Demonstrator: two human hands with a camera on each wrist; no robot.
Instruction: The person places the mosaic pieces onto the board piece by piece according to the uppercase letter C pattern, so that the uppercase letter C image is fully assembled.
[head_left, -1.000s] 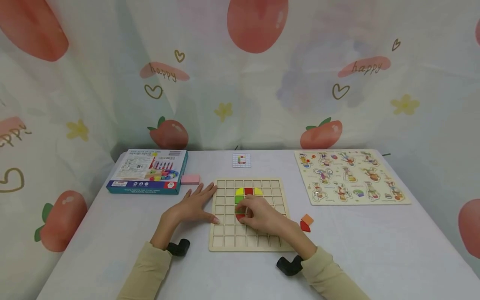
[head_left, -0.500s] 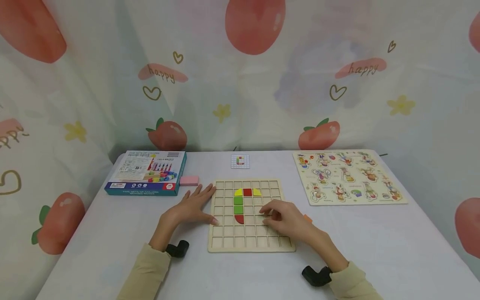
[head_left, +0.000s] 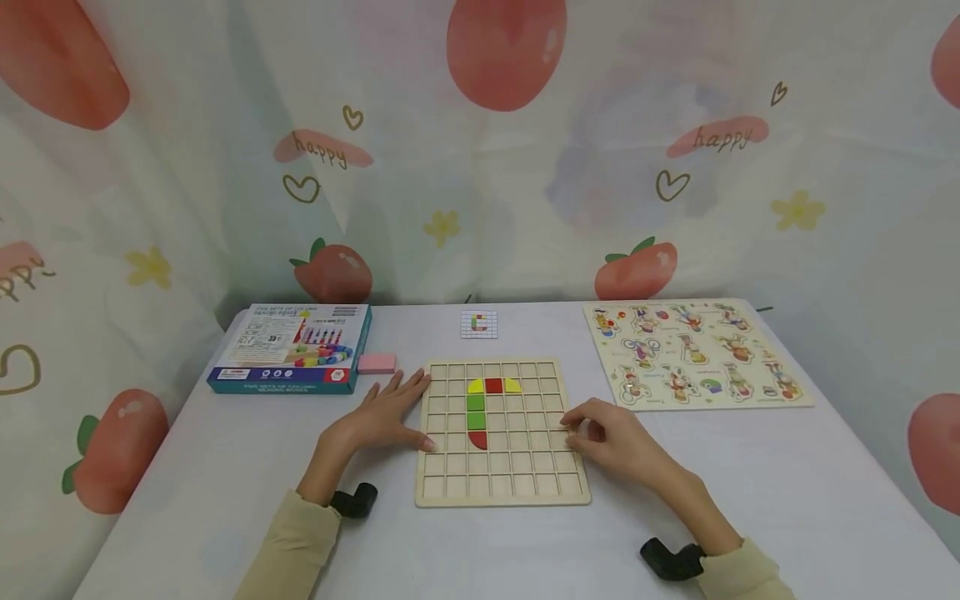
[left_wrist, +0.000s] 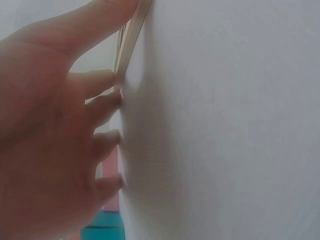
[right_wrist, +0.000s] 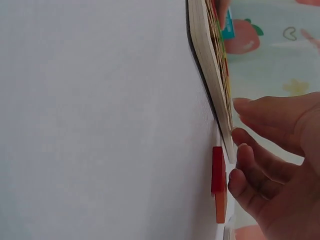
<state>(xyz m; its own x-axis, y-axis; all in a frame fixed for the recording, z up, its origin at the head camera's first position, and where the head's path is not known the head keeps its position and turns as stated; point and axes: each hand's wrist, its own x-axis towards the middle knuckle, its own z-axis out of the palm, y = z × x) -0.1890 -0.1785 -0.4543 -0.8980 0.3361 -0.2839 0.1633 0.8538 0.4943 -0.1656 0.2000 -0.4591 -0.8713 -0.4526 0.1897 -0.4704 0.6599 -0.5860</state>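
Our left hand (head_left: 378, 419) lies flat and open against the wooden grid board (head_left: 501, 493), steadying its left edge. Our right hand (head_left: 611, 440), fingers loosely curled and empty, hovers over loose red and orange pieces (right_wrist: 218, 182) beside the board's right edge.

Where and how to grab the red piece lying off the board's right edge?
Pinch the red piece across its thin side edges, coming from above and from the right. It lies flat on the table, so its faces offer no hold. The wooden board rises close on its left, and an orange piece touches it, leaving the outer edges freest. The right hand is nearest.
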